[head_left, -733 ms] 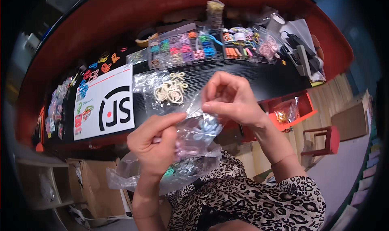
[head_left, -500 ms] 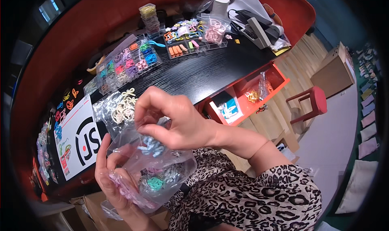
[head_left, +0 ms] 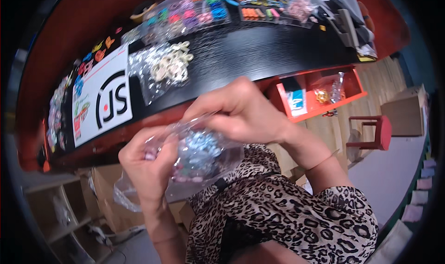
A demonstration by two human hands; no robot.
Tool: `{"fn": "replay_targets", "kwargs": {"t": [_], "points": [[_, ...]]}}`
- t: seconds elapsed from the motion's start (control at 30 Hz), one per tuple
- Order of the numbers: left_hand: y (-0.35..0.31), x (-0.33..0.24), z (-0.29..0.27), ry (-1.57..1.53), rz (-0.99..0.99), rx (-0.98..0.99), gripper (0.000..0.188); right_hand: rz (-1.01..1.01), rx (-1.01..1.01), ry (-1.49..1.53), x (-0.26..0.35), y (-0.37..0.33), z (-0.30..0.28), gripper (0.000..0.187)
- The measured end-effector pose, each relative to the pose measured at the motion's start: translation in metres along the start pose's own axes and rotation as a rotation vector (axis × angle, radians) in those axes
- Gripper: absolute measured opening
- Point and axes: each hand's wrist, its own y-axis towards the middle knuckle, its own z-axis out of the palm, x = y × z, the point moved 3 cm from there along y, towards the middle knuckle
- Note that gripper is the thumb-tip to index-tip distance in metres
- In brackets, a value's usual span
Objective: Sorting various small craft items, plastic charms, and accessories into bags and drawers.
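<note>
A clear plastic bag (head_left: 229, 158) is held up in front of my body, above my lap. Light blue knotted cord-like pieces (head_left: 202, 145) show through its film, with darker and pink bits lower down. My left hand (head_left: 150, 164) is closed on the bag's left side, thumb against the film and a pinkish bit by the fingers. At the upper edge, my right hand (head_left: 243, 111) pinches the film between thumb and fingers. The exact grip of some fingertips is hidden. Beyond the hands, cream-coloured pieces (head_left: 172, 65) lie on another clear bag (head_left: 147, 85) on the table.
The black table (head_left: 241, 51) carries a compartment box (head_left: 185, 18) of colourful pieces, a second organizer (head_left: 259, 14) and a white printed sheet (head_left: 109, 92). An orange drawer (head_left: 324, 107) stands open at the right, near a red stool (head_left: 381, 132). Cardboard (head_left: 111, 194) lies below.
My right hand has gone from holding a light blue piece above the bag to pinching the bag's edge. My left hand now grips the film more tightly. The view has tilted downward.
</note>
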Motion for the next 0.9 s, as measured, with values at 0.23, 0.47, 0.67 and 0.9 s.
{"fn": "replay_targets", "kwargs": {"t": [0.23,0.47,0.67,0.9], "points": [[0.002,-0.015,-0.028,-0.383,0.179,-0.248,0.036,-0.070,-0.151,0.001,0.003,0.009,0.018,0.013],[-0.006,-0.024,-0.029,-0.183,0.304,-0.535,0.018,0.105,0.236,0.392,0.030,0.023,0.049,0.035],[-0.012,-0.017,-0.027,-0.121,0.336,-0.444,0.019,-0.156,0.146,-0.327,0.029,0.029,0.060,0.025],[-0.060,0.010,-0.057,0.087,0.205,-0.399,0.022,-0.114,-0.297,-0.275,0.042,0.006,0.023,0.013]]}}
